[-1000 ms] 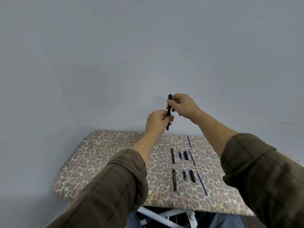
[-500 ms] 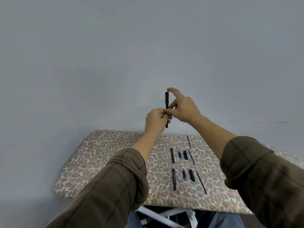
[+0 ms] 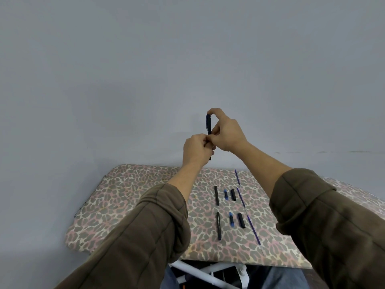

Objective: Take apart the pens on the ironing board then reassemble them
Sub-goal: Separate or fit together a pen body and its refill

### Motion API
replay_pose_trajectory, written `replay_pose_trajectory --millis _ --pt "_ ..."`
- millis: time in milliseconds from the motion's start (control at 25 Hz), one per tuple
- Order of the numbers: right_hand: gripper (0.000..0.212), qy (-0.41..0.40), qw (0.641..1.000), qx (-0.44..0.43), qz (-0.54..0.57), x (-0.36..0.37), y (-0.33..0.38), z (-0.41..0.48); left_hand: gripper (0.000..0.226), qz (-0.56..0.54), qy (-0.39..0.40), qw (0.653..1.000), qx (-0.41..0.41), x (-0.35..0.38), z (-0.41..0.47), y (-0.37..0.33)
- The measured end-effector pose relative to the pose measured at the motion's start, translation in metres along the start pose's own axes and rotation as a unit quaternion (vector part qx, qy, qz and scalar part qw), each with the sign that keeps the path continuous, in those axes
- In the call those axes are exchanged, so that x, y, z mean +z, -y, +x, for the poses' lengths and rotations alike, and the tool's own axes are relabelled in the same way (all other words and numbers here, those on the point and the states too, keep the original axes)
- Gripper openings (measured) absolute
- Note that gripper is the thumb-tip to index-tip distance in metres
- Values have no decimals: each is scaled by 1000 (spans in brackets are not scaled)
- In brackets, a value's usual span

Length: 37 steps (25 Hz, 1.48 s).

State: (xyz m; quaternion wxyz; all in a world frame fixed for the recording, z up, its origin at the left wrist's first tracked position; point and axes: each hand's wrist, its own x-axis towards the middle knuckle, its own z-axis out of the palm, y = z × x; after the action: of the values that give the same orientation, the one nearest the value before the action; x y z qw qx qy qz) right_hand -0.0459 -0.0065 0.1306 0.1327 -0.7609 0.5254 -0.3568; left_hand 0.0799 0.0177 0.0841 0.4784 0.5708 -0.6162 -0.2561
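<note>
The left hand (image 3: 196, 150) grips the upright pen (image 3: 209, 130) by its barrel as an anchor, while just above that grip the right hand (image 3: 227, 134) pinches the cap (image 3: 208, 120), probably to work it.

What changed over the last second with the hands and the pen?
The right hand has opened from a fist around the top of the pen: its forefinger now arches onto the cap end, thumb against the side. The left hand still grips the lower barrel. The loose parts on the ironing board lie unmoved.

Pen (image 3: 209, 124): smooth matt black plastic. Ironing board (image 3: 135, 195): leopard-print cloth cover, matt. Sleeve (image 3: 145, 236): soft brown cloth. Wall (image 3: 187, 59): smooth, matt.
</note>
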Motion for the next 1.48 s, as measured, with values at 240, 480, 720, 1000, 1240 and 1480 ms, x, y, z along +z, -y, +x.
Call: replay_pose_trajectory --millis 240,480,720,1000,1240,1480 --pt "75 -11 1000 22 4 7 -4 -1 22 -2 5 1000 -8 -1 4 2" --pt "23 -30 992 126 0 27 -11 -5 21 0 1 1000 -21 1 4 20" --pt "8 -9 975 219 25 57 -27 4 17 26 44 997 -55 12 11 53" --pt "9 93 942 316 -68 115 -69 22 30 120 13 991 -61 8 11 118" --pt "28 125 926 342 -104 169 -99 27 30 67 12 994 -84 3 13 155" --pt "35 132 920 345 -129 188 -116 28 28 46 2 994 -96 5 19 170"
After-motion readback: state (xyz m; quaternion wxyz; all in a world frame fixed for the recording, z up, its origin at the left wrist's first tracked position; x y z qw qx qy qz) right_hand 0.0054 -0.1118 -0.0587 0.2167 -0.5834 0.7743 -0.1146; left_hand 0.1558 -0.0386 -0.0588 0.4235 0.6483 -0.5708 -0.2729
